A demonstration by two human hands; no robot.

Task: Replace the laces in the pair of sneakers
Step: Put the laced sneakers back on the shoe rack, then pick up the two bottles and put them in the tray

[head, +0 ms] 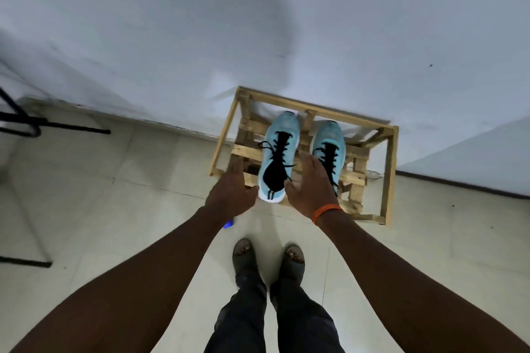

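The person stood in sandals [243, 256] on a tiled floor [114, 209]. The left hand [232, 195] and right hand [309, 189] flanked the nearer sneaker [282, 126] at its heel, fingers loose, gripping nothing. Both sneakers, black-laced, sat side by side on a wooden rack [315, 112] against the wall [258, 23].

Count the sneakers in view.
2. Left sneaker sits on the wooden rack, between the left hand and right hand; right sneaker beside it, heel hidden behind the right hand. No others visible.
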